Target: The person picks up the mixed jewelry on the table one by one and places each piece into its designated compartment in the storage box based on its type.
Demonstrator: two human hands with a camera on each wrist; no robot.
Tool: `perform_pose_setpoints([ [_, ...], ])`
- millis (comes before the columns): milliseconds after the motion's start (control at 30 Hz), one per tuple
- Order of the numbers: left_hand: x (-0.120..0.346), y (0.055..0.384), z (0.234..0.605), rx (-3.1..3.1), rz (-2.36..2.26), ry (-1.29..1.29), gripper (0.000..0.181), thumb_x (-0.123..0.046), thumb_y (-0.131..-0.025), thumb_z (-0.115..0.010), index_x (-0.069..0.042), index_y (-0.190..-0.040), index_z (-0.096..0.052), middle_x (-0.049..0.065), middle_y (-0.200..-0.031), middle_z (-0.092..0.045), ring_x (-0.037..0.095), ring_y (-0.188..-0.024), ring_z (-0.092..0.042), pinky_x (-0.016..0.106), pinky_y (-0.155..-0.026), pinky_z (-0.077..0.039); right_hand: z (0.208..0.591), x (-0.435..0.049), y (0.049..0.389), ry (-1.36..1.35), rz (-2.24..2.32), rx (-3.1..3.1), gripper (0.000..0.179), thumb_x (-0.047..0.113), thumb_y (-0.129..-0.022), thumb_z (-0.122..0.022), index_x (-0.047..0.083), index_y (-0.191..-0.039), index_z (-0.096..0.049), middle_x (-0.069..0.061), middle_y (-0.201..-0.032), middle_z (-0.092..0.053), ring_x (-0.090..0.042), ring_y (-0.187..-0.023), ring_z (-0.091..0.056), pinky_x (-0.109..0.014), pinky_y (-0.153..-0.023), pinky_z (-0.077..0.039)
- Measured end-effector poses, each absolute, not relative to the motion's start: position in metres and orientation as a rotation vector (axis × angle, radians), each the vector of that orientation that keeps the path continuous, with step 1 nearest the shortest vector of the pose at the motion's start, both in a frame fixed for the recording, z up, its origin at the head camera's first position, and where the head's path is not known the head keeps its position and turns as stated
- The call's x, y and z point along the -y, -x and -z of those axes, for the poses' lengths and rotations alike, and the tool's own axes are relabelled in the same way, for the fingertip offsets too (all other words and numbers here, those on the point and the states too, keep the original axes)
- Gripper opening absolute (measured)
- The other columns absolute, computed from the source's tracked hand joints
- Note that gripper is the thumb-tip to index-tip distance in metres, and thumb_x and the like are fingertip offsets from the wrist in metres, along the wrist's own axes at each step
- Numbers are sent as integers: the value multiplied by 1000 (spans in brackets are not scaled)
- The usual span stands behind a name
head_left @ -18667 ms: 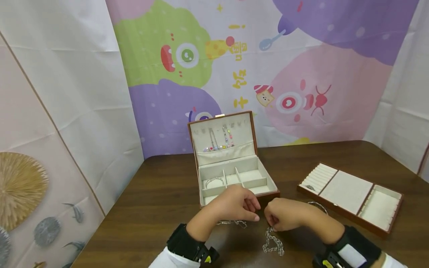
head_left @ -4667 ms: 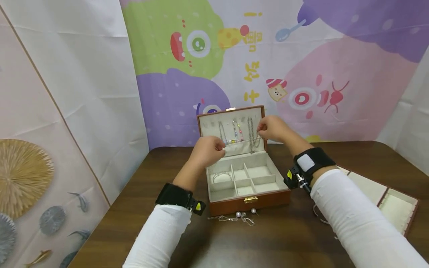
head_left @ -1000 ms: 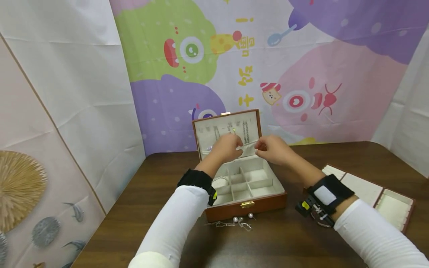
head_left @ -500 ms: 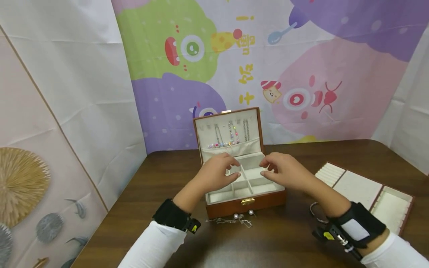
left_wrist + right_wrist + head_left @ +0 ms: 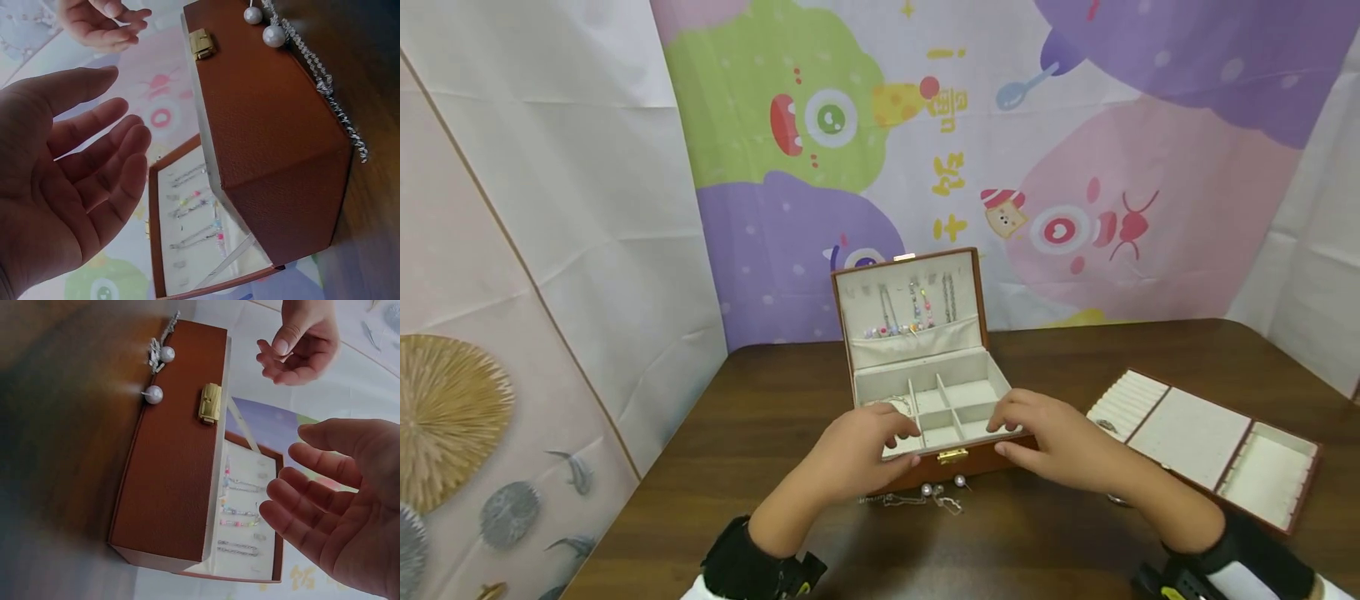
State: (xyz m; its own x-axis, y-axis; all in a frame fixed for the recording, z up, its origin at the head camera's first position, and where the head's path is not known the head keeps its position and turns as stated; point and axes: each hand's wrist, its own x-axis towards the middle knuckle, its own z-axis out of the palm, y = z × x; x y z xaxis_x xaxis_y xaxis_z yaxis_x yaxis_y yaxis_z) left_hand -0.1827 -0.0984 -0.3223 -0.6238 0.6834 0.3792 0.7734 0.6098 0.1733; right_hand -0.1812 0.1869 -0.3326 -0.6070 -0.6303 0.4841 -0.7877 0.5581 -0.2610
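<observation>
My left hand (image 5: 857,446) hovers over the front left of the brown jewellery box (image 5: 983,458), fingers loosely bent with nothing in them. On the other side, my right hand (image 5: 1060,437) is over the front right corner, its fingers relaxed and bare. The lid stands raised, with beaded necklaces (image 5: 887,330) and a silver chain necklace (image 5: 950,298) hanging inside it. A silver bracelet (image 5: 900,403) lies in a left compartment, partly hidden by my left hand. Pearl earrings (image 5: 154,394) and a thin silver chain (image 5: 340,112) lie on the table along the box front.
To the right lies a removable tray (image 5: 1195,429) with ring rolls and a ring (image 5: 1106,425). A bangle (image 5: 1117,500) shows partly beneath my right forearm. Behind the wooden table (image 5: 775,400) hangs a cartoon-printed cloth (image 5: 917,167).
The silver chain, on the table in the oldest frame and at my right hand by the lid later, now hangs in the lid. Both hands have come down from the lid to the box front.
</observation>
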Motion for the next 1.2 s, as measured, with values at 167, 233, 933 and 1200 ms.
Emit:
perform_pose_setpoints([
  [167,98,179,331,2597,436,1206,15,-18,-83,-76,-10,-94,-71,-2,-85,-66,8,-72,-62,23,-63,-50,338,-190,174,-1199,-682,2429,15,10,-85,-75,15,-97,-67,10,-100,-57,-10,-85,-59,-29,-71,-51],
  [233,97,179,335,2606,400,1216,11,-18,-82,-78,-12,-88,-71,-5,-80,-65,6,-70,-59,22,-61,-48,339,-191,172,-1216,-683,2422,15,10,-86,-74,15,-98,-67,10,-101,-57,-10,-87,-59,-29,-72,-52],
  [933,76,165,357,2913,-254,1212,19,-18,-77,-82,-23,-94,-77,-13,-89,-68,7,-86,-63,25,-66,-54,340,-198,173,-1320,-719,2537,13,14,-87,-73,17,-98,-65,10,-102,-57,-6,-73,-55,-22,-64,-48],
  [1200,75,163,355,2943,-232,1222,15,-8,-75,-81,-19,-76,-72,-14,-77,-65,6,-75,-62,22,-60,-51,342,-199,174,-1353,-739,2566,13,15,-89,-72,19,-98,-65,10,-103,-58,-3,-72,-53,-20,-62,-48],
])
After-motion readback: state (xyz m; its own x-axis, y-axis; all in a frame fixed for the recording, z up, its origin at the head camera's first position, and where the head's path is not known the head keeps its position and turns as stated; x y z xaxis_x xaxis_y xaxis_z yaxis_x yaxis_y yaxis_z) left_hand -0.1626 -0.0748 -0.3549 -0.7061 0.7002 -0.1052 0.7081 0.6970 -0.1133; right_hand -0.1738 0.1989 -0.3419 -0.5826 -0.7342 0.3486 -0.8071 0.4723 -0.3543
